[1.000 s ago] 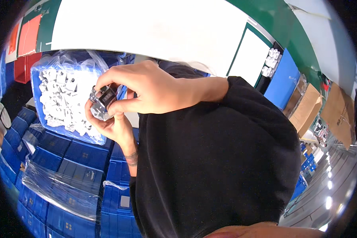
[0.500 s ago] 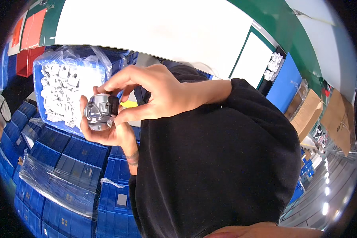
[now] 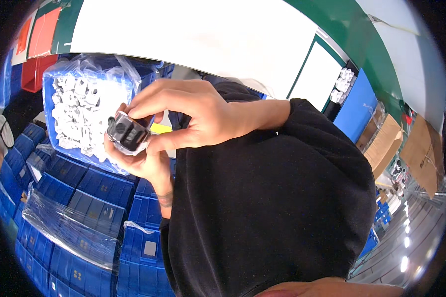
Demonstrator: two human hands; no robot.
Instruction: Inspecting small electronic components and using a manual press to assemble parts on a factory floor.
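Observation:
Both my hands hold a small shiny metal part (image 3: 129, 133) in front of me, with a black, blocky face that has recesses in it. I cannot tell its exact kind. My left hand (image 3: 152, 167) cups the part from below, its fingers curled under and around it. From the right, my right hand (image 3: 200, 111) grips it, fingers at the top edge and thumb at the lower side. Fingers hide some of its sides. Just behind them is a blue bin (image 3: 49, 106), lined with clear plastic and filled with many white-grey parts (image 3: 79, 116).
A white work surface (image 3: 193, 34) runs along the far side. Stacked blue crates (image 3: 104, 188) fill the lower left, some under clear film (image 3: 69, 225). A red bin (image 3: 37, 74) stands far left. At right are white parts (image 3: 343, 85), a blue panel (image 3: 357, 106) and an open cardboard box (image 3: 385, 141).
The metal part has been turned in my hands: a rounded shiny side faced up before, and the black recessed face shows now. My left fingers have shifted slightly lower around it.

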